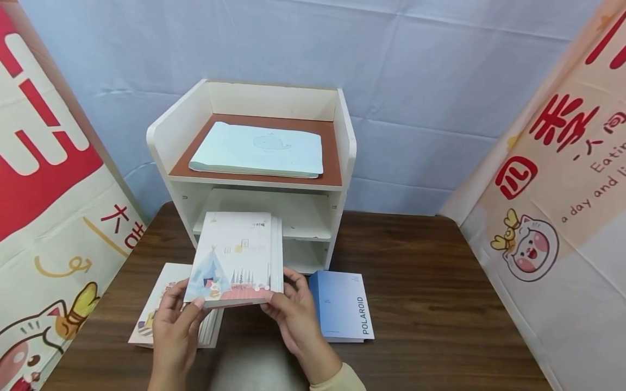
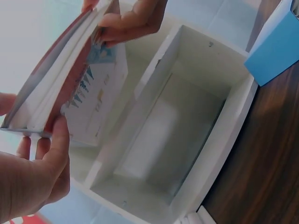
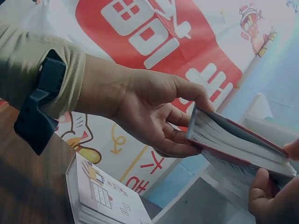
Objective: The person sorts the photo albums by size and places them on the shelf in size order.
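White illustrated notebook (image 1: 150, 312): Lies flat on the wood-grain table (image 1: 415, 271), partly hidden behind the left hand (image 1: 172, 328).
Left-side grip: Pinches the lower left corner of the tent-cover notebook (image 1: 230, 255) with the left hand, fingers part-curled, thumb on the front cover.
Notebook position: Held off the table, before the front openings of the white shelf unit (image 1: 274, 100), tent drawing facing up. Gripped at both lower corners, probably to keep covers and loose-looking pages together and level, leaving the far edge unobstructed.
Top tier: Carries the whale-cover book (image 1: 259, 149), laid flat across the brown surface, presumably for stable support; enclosed at back and sides by raised panels.
Right-side grip: Pinches the lower right corner with the right hand (image 1: 298, 317), fingers part-curled around the edge, likely to balance the opposite grip.
Blue POLAROID book (image 1: 341, 307): Lies flat on the table, just beside the right hand, cover upward, probably placed within easy reach.
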`<action>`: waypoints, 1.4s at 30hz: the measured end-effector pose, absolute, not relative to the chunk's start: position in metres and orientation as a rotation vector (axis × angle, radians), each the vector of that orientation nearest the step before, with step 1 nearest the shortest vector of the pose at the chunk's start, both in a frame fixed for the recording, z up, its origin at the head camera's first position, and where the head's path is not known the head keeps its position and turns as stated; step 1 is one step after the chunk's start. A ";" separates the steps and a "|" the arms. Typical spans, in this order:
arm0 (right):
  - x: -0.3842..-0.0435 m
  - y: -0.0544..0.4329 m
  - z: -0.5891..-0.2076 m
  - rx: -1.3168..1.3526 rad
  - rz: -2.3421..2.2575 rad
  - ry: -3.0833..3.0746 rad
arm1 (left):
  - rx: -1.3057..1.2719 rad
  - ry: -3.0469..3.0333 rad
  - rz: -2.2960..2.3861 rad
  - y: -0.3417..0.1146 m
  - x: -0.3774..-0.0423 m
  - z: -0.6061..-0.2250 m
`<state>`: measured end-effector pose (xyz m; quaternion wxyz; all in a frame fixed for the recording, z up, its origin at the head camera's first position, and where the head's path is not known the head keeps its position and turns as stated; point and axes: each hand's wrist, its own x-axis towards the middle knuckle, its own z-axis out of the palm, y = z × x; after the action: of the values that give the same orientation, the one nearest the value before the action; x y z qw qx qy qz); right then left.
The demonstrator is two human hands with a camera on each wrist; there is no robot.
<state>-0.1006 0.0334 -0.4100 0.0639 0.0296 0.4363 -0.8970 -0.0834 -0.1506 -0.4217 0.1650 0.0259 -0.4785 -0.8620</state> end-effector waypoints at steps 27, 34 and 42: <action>-0.139 0.005 -0.413 0.112 -2.949 1.143 | 0.174 -1.053 -2.503 -0.154 -0.136 -0.420; -0.149 -0.004 -0.407 0.124 -2.950 1.143 | 0.158 -1.003 -2.536 -0.165 -0.150 -0.418; -0.161 -0.007 -0.403 0.108 -2.944 1.185 | 0.135 -1.038 -2.546 -0.171 -0.164 -0.417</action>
<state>-0.1610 -0.0074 -0.4033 -0.0170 0.0339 0.3730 -0.9271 -0.1640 -0.1708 -0.4167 0.1932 0.0483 -0.3698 -0.9075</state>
